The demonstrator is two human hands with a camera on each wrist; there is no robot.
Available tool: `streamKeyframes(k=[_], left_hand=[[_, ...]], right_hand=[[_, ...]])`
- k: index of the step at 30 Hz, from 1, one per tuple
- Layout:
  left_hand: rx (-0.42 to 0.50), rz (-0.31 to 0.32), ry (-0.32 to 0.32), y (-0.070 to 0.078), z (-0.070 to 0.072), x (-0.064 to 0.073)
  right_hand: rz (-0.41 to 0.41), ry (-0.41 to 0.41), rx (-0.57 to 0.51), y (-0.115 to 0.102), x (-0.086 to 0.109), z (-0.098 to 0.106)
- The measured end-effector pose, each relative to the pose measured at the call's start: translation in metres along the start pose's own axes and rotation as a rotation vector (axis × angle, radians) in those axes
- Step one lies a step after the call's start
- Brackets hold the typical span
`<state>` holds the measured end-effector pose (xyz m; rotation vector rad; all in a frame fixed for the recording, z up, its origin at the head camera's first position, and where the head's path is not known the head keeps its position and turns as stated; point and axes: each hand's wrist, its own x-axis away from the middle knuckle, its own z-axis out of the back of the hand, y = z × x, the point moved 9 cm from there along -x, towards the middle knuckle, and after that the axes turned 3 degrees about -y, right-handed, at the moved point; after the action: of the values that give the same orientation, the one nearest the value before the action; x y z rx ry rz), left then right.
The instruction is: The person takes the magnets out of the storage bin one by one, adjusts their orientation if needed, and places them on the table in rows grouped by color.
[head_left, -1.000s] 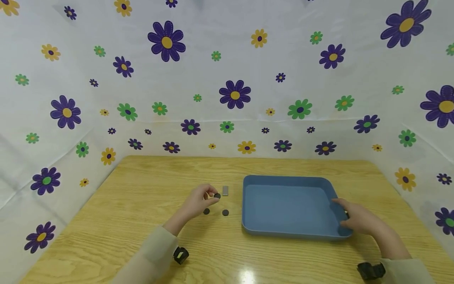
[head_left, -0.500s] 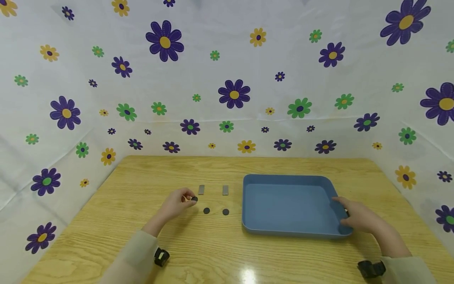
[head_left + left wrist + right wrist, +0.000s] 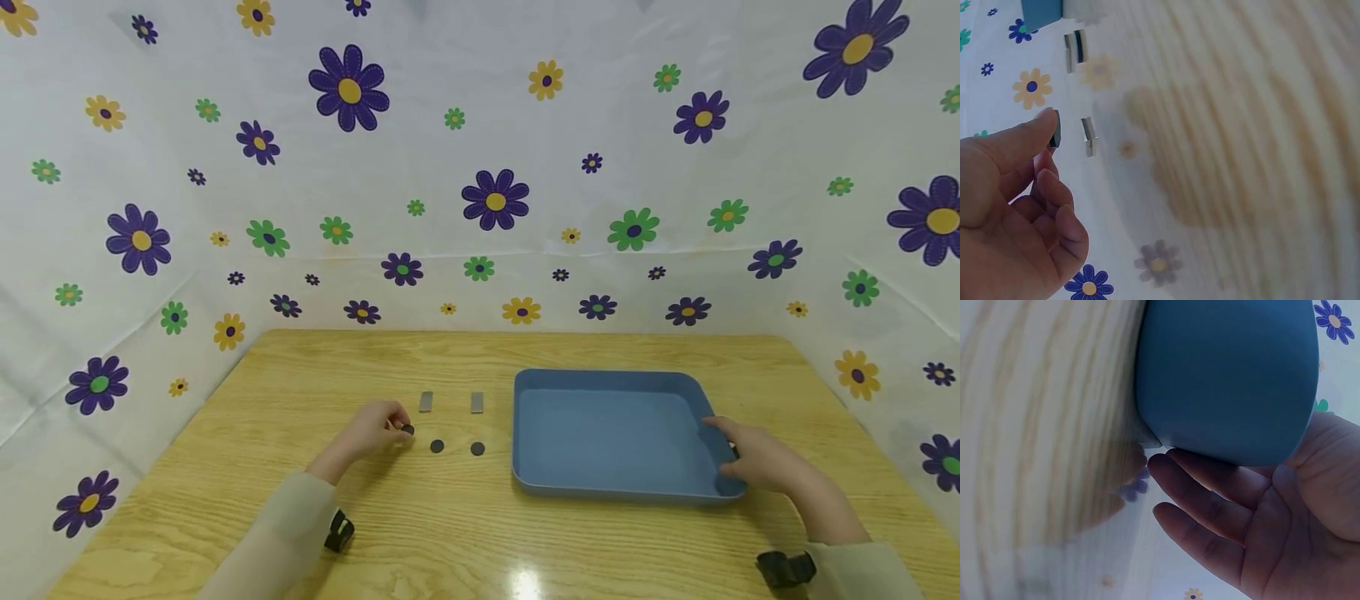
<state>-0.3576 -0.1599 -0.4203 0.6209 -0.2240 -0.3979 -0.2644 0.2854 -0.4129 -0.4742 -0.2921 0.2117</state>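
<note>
My left hand [image 3: 371,430] pinches a small dark round disc [image 3: 408,430] between thumb and fingers, close over the wooden table. In the left wrist view the disc [image 3: 1055,129] shows edge-on at the thumb tip. Just right of that hand lie two more dark discs, one nearer [image 3: 437,447] and one farther right [image 3: 477,448]. Behind them are two small silver-grey rectangular pieces, a left piece [image 3: 426,402] and a right piece [image 3: 477,402]. My right hand [image 3: 761,458] grips the right wall of a blue rectangular tray [image 3: 611,498]; in the right wrist view its thumb is hidden.
The wooden table [image 3: 420,533] reflects a light near its front. A white cloth [image 3: 420,158] printed with flowers stands around its back and sides. Both wrists wear dark devices, one on the left [image 3: 340,531] and one on the right [image 3: 785,570].
My left hand has moved left and a little toward me with the disc, uncovering the left silver-grey piece. The right hand and tray stay in place.
</note>
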Motion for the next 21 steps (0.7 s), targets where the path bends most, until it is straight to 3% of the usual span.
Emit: streamKeyframes(k=[5,14,21], left_hand=[[-0.026,0.031,-0.036,-0.004,-0.008,-0.002],[-0.12,0.088,-0.04,-0.005,-0.013,0.001],[-0.149,0.076,-0.056,-0.002,-0.014,-0.002]], right_hand=[[-0.002,-0.002,-0.008,0.0,0.0,-0.001],[-0.007,-0.003,-0.018,0.0,0.001,0.0],[-0.012,0.009,-0.02,0.002,0.004,-0.001]])
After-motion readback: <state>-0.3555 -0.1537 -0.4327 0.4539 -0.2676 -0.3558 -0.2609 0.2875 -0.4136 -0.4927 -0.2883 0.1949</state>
